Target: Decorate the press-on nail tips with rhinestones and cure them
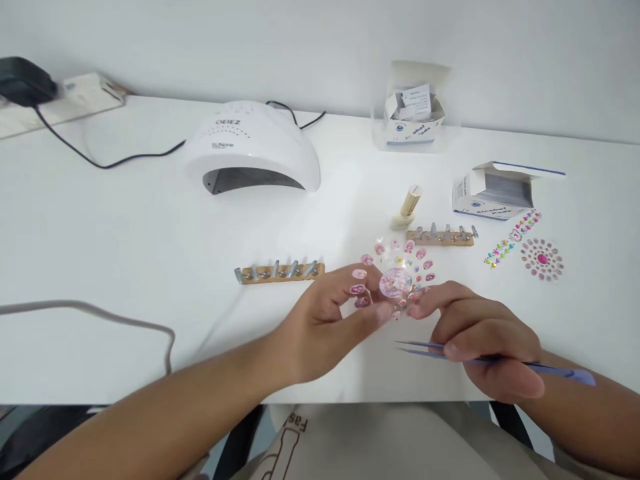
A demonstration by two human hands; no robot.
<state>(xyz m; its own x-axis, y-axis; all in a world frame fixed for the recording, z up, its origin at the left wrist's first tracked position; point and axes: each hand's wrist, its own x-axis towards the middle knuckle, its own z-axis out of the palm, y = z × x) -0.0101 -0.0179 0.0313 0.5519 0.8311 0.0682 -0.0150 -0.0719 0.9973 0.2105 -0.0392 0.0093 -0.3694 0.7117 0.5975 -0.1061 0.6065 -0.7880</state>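
Note:
My left hand point(337, 317) pinches the lower left part of a clear round sheet point(396, 283) ringed with small pink nail-shaped pieces around a pale pink centre. My right hand point(483, 333) has its fingers wrapped round blue tweezers point(563, 373), whose thin tips point left, below the sheet. The index finger of my right hand reaches to the sheet's lower right edge. Left of the sheet lies a wooden strip point(280, 273) with several grey-blue nail tips. A second wooden strip point(440, 238) with similar tips is behind the sheet, to the right.
A white lamp point(255, 147) stands at the back left, a small gold-capped bottle point(407, 208) in the middle. Boxes of alcohol pads point(414, 123) point(493, 193) are at the back right, near a gem strip point(513, 239) and a pink round sheet point(543, 259). Cables cross the left side.

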